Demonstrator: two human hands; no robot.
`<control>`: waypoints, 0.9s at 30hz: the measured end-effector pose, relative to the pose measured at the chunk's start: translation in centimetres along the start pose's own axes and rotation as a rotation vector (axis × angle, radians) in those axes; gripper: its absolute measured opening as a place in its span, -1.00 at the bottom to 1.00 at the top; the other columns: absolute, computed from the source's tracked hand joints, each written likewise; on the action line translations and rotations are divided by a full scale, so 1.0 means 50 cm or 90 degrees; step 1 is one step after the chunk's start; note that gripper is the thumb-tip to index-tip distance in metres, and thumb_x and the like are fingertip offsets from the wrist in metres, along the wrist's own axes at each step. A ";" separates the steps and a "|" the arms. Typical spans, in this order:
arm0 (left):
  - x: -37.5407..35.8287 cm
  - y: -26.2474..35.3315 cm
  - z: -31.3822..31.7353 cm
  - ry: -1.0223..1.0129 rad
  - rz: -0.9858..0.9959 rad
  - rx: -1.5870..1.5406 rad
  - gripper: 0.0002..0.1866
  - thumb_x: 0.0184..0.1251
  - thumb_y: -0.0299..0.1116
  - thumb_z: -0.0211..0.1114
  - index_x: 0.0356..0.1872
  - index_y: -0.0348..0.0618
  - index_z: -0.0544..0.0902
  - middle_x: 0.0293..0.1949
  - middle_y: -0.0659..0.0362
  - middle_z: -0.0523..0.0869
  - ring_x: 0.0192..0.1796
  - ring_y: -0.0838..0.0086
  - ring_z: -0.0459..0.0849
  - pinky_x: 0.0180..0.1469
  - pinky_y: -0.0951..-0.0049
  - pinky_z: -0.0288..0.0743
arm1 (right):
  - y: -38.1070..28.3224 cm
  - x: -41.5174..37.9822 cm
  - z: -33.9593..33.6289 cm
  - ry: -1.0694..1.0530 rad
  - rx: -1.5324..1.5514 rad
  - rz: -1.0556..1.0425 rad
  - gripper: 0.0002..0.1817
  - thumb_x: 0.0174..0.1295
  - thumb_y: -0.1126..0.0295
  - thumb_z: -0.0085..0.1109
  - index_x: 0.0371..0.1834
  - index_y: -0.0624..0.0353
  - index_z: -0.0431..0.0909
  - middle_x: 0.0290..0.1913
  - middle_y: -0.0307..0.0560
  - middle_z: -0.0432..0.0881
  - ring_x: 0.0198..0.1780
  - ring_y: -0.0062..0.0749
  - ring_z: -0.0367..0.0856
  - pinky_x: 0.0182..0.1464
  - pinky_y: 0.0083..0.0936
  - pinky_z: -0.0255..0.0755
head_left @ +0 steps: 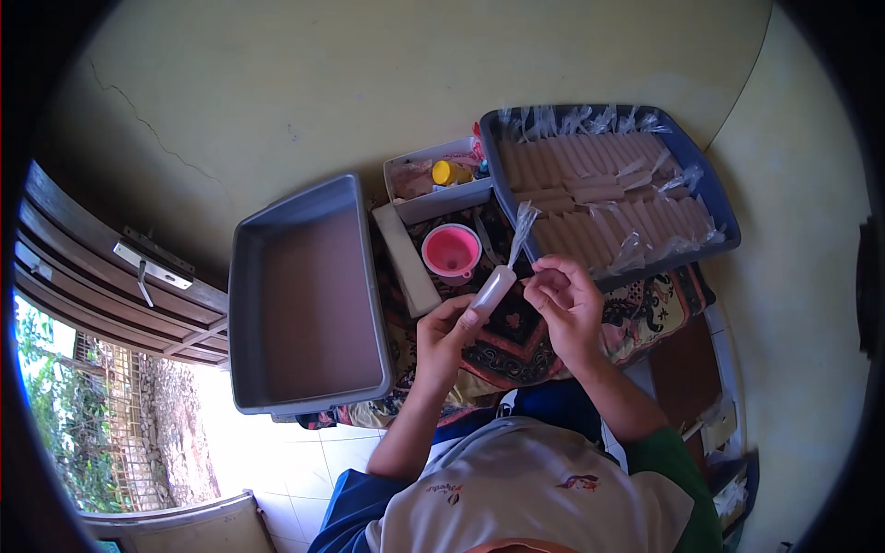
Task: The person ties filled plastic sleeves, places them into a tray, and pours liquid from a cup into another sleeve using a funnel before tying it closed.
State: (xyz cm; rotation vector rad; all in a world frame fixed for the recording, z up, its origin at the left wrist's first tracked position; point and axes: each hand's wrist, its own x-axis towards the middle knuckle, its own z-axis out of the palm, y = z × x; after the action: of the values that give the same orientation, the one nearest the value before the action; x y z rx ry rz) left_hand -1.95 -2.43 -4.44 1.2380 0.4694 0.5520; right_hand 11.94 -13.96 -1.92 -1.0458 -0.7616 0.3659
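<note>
My left hand (442,339) grips the lower part of a narrow clear plastic bag (495,289) filled with pale brownish liquid. The bag is tilted, and its loose twisted plastic top points up and away from me. Just right of the bag's neck is my right hand (569,302), its fingers curled in a pinch; whatever they hold is too small to make out. Beyond the bag, a pink funnel (452,251) with a white rim rests on the patterned cloth (516,324). A slim metal tool (484,238) lies beside the funnel.
On the left stands a deep grey tub (241,318) of brown liquid. A blue-grey tub (725,217) at the right holds rows of filled bags. Between them are a long whitish block (406,261) and an open box (429,205) containing a yellow-lidded jar (449,172).
</note>
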 end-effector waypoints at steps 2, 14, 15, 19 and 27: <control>0.008 -0.004 0.012 0.020 0.034 -0.017 -0.69 0.39 -0.37 0.28 0.05 -0.35 0.62 -0.34 0.22 0.69 -0.38 0.66 0.55 -0.34 0.63 0.38 | 0.000 0.001 -0.017 0.026 0.002 0.016 -0.71 0.26 0.64 0.23 0.02 0.33 0.46 -0.11 -0.13 0.55 -0.09 -0.55 0.62 0.00 -0.60 0.52; 0.083 0.041 0.123 -0.043 0.028 -0.019 -0.70 0.39 -0.43 0.25 0.07 -0.35 0.59 -0.40 0.18 0.65 -0.45 0.63 0.56 -0.44 0.65 0.40 | -0.021 0.053 -0.079 0.072 -0.034 -0.105 -0.86 0.39 0.59 0.02 -0.06 0.23 0.31 0.04 0.02 0.48 -0.02 -0.44 0.58 -0.03 -0.51 0.54; 0.089 0.039 0.131 -0.042 0.021 -0.024 -0.69 0.39 -0.44 0.25 0.10 -0.34 0.58 -0.39 0.19 0.66 -0.43 0.64 0.57 -0.41 0.65 0.43 | -0.024 0.058 -0.088 0.057 0.002 -0.079 -0.81 0.37 0.60 0.07 -0.04 0.24 0.30 0.05 0.02 0.47 0.03 -0.43 0.55 0.03 -0.50 0.53; 0.123 0.049 0.180 -0.060 0.040 -0.038 -0.67 0.37 -0.48 0.28 0.12 -0.34 0.56 -0.30 0.18 0.68 -0.40 0.63 0.60 -0.36 0.64 0.50 | -0.054 0.088 -0.119 0.034 -0.089 -0.038 -0.73 0.32 0.62 0.13 0.01 0.26 0.30 0.05 0.01 0.47 0.10 -0.42 0.53 0.12 -0.47 0.51; 0.192 0.074 0.249 -0.194 0.009 0.108 -0.68 0.35 -0.48 0.31 0.09 -0.35 0.56 -0.27 0.17 0.67 -0.36 0.64 0.60 -0.31 0.61 0.51 | -0.071 0.121 -0.216 0.070 -0.142 -0.015 -0.76 0.30 0.59 0.19 0.01 0.34 0.48 0.04 -0.04 0.54 0.06 -0.46 0.59 0.08 -0.53 0.53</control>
State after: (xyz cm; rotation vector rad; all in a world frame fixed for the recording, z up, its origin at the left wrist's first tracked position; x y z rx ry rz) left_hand 12.62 -4.89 2.04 1.4609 0.2542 0.3321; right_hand 23.60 -18.84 0.51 -1.2540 -0.7262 0.2037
